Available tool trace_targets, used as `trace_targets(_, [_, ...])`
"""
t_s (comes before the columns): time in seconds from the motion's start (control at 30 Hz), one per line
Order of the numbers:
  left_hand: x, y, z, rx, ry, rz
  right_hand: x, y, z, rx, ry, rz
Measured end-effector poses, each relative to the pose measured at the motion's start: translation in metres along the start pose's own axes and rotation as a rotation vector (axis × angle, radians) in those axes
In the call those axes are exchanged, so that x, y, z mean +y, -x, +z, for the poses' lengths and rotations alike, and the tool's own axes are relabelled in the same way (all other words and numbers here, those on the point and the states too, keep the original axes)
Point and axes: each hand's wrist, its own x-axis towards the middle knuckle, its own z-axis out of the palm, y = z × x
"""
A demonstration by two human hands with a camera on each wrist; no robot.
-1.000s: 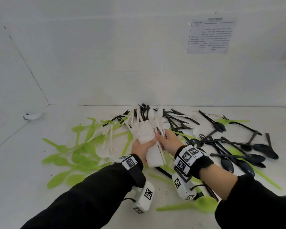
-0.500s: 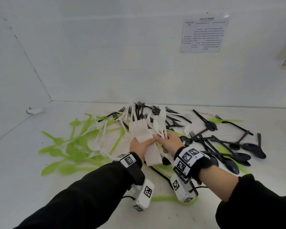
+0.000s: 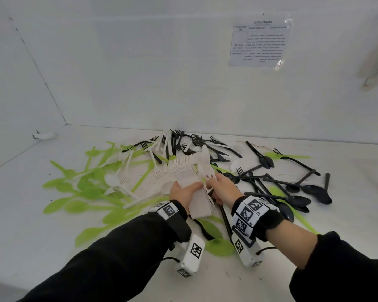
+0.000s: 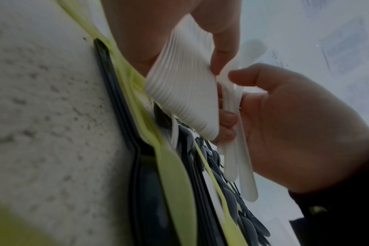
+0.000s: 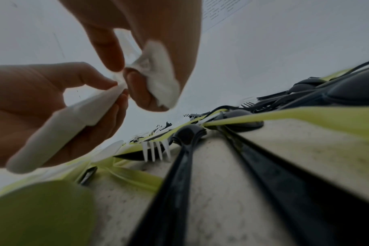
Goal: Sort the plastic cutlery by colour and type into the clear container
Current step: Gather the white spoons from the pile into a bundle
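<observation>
My left hand (image 3: 184, 190) grips a thick stack of white forks (image 3: 183, 168) by the handles, tines pointing away, just above the table. Tight against the stack's right side, my right hand (image 3: 223, 188) pinches a few white spoons (image 3: 206, 162). The left wrist view shows the ribbed stack (image 4: 185, 93) under my left thumb (image 4: 223, 55), and the right hand (image 4: 295, 124) curled round the spoon handles (image 4: 238, 158). In the right wrist view the left hand (image 5: 32, 99) holds the stack (image 5: 70, 123) and the right hand (image 5: 158, 25) holds white plastic (image 5: 160, 78). No clear container is in view.
Green spoons (image 3: 85, 186) lie spread on the white table at the left. Black spoons (image 3: 299, 199) are at the right, and black and white forks (image 3: 183, 140) are tangled at the back. White walls close in behind and to the left. A printed sheet (image 3: 260, 44) hangs on the back wall.
Both hands stay together over the pile, holding the same white cutlery. The right hand's fingers have shifted slightly along the stack's side, and the head view has moved a little.
</observation>
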Motion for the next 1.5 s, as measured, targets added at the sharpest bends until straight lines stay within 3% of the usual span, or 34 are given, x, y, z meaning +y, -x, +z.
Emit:
trace_targets(0.1, [-0.004, 0.004, 0.006, 0.008, -0.022, -0.022, -0.002, 0.001, -0.004, 0.016, -0.057, 0.037])
trace_targets(0.27, [-0.011, 0.01, 0.013, -0.038, -0.056, 0.004, 0.008, -0.001, -0.006, 0.099, 0.061, -0.073])
trace_targets(0.43, [-0.009, 0.011, 0.014, -0.088, -0.043, 0.014, 0.009, 0.003, -0.006, 0.176, 0.031, -0.11])
trace_targets(0.8, [-0.002, 0.011, 0.012, -0.149, -0.02, -0.033, 0.0, 0.006, 0.003, 0.104, -0.047, -0.02])
trace_targets(1.03, [-0.001, 0.012, 0.014, -0.091, -0.054, -0.037, -0.004, 0.015, -0.001, 0.305, -0.032, -0.006])
trace_targets(1.2, [0.002, 0.015, 0.013, -0.138, 0.016, -0.054, -0.006, 0.021, 0.002, 0.237, 0.051, -0.018])
trace_targets(1.33, [0.002, 0.016, 0.013, -0.157, 0.009, -0.048, -0.008, 0.018, 0.007, 0.186, -0.019, 0.048])
trace_targets(1.5, [0.0, 0.018, 0.015, -0.148, -0.101, -0.018, -0.005, 0.021, 0.008, 0.277, -0.01, 0.034])
